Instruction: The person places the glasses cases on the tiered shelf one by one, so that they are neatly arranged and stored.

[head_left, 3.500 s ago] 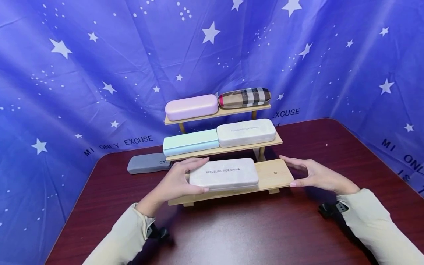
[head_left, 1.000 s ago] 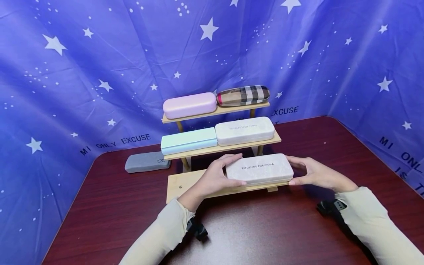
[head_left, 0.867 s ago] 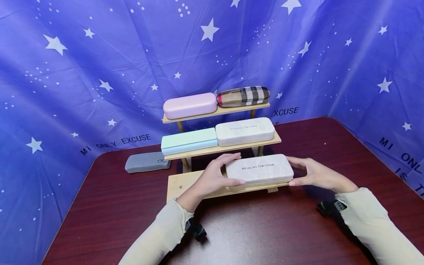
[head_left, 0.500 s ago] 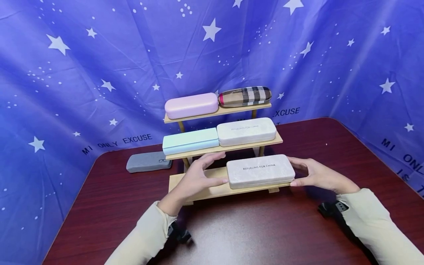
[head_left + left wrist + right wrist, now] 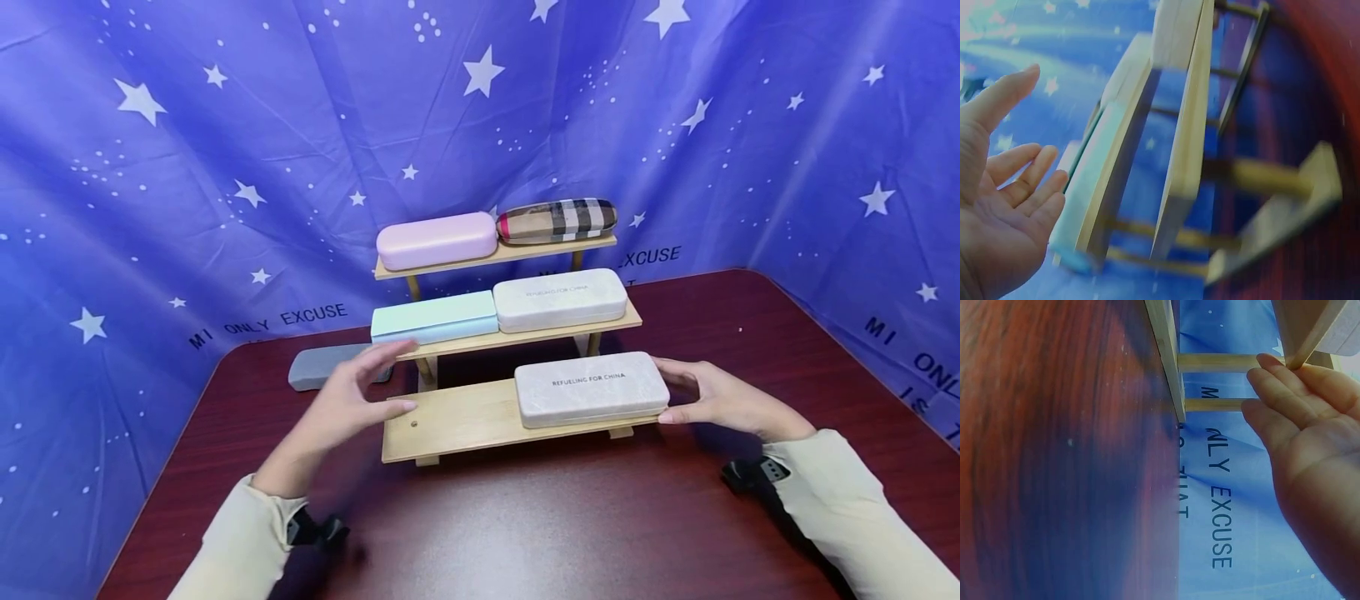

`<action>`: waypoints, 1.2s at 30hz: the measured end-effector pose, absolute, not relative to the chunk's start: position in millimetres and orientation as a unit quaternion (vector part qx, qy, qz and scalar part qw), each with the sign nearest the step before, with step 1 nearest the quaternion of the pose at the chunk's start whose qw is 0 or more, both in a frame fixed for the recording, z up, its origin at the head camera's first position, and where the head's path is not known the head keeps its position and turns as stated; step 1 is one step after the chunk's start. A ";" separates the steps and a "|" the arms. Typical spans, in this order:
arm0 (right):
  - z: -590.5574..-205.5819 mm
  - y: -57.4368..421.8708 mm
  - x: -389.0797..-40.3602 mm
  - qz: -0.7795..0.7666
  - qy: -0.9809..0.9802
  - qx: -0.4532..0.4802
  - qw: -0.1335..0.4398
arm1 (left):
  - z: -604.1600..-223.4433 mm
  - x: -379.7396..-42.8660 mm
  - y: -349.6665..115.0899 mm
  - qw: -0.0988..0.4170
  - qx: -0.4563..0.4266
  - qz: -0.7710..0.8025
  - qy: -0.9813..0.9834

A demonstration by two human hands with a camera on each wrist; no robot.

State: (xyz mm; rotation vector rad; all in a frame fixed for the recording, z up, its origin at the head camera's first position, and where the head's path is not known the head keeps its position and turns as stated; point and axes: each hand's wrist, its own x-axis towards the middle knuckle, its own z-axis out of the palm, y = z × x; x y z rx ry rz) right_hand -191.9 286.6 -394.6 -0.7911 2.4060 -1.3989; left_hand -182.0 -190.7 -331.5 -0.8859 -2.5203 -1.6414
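A three-tier wooden display rack holds several glasses cases. On the right half of its lowest shelf lies a marbled white glasses case lettered "REFUELING FOR CHINA". My right hand holds the right end of that shelf beside the case, thumb at the front corner and fingers toward the back. The right wrist view shows its fingers reaching past the shelf's corner. My left hand is empty, fingers and thumb spread, near the shelf's left end. In front of a grey glasses case, it partly covers that case.
The middle tier bears a mint-blue case and another white case. On top sit a pink case and a plaid case. A dark red table carries the rack before a blue starry curtain.
The marbled white case slid rightward along the lowest shelf with my left hand. My left hand then let go and moved left, away from it. My right hand stayed at the shelf's end.
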 end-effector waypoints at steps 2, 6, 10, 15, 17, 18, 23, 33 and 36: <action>-394.8 286.4 -191.9 -0.481 0.824 -0.273 0.123 | -332.0 -182.9 -206.5 0.028 -0.272 -0.520 -0.809; -395.0 286.4 -191.6 -0.482 0.822 -0.279 0.119 | -335.2 -187.5 -236.3 0.066 -0.261 -0.524 -0.808; -395.4 287.6 -191.0 -0.485 0.818 -0.287 0.117 | -343.1 -194.0 -260.8 0.078 -0.257 -0.520 -0.811; -396.1 287.5 -190.9 -0.490 0.814 -0.287 0.121 | -354.9 -205.3 -286.7 0.078 -0.242 -0.512 -0.820; -395.7 287.3 -190.9 -0.488 0.817 -0.284 0.120 | -358.4 -211.2 -294.4 0.081 -0.236 -0.510 -0.823; -395.6 287.4 -191.1 -0.486 0.818 -0.284 0.120 | -359.8 -214.1 -297.9 0.082 -0.233 -0.506 -0.827; -393.7 286.5 -191.2 -0.476 0.827 -0.275 0.119 | -368.9 -228.5 -313.1 0.074 -0.205 -0.480 -0.849; -392.7 285.2 -191.1 -0.479 0.826 -0.268 0.125 | -390.1 -258.8 -337.8 0.043 -0.157 -0.519 -0.839; -392.9 286.0 -190.9 -0.480 0.827 -0.262 0.130 | -395.7 -264.2 -343.6 0.051 -0.136 -0.511 -0.847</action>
